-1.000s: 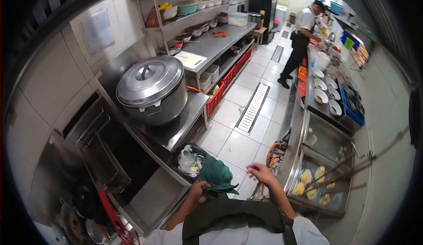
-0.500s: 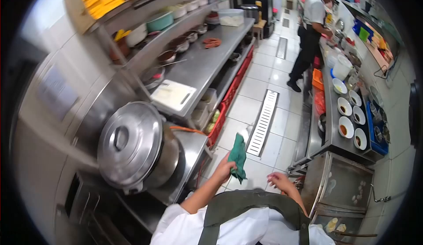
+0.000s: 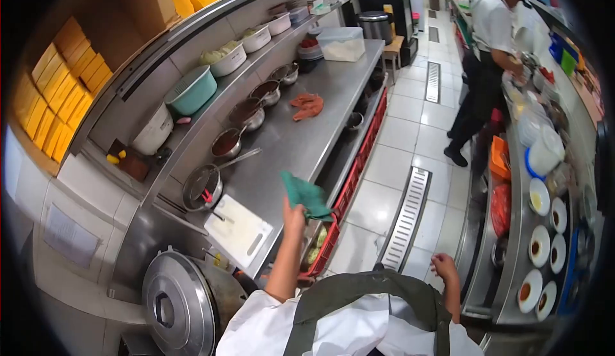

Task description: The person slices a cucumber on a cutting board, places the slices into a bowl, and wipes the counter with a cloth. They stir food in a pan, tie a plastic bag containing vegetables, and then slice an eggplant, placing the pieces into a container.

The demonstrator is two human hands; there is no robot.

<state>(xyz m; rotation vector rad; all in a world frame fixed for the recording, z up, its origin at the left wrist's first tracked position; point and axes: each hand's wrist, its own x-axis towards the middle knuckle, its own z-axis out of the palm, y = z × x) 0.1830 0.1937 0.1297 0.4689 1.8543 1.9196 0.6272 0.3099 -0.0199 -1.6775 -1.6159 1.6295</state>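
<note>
Narrow kitchen aisle, tiled floor, steel on both sides; the lens bends everything near the edges. We note the left hand (image 3: 295,214) raised over the front edge of the long steel bench (image 3: 301,139), fingers closed around the lower end of a green cloth (image 3: 306,196). The cloth rises above the fist and flops to the right, clear of the bench top. The fingers themselves are mostly hidden behind the cloth and the back of the hand.

Just left of that hand lies a white cutting board (image 3: 238,230), with a row of small pans (image 3: 246,114) further back. Under the hand is a red crate (image 3: 333,241), its contents hard to make out.

The right hand (image 3: 443,267) hangs low beside the apron. Its fingers curl away from us, so we cannot tell how far they are open.

A big pot lid (image 3: 178,305) is cut off at the bottom left. Another person (image 3: 490,29) stands far down the aisle, partly cut off by the top edge.
</note>
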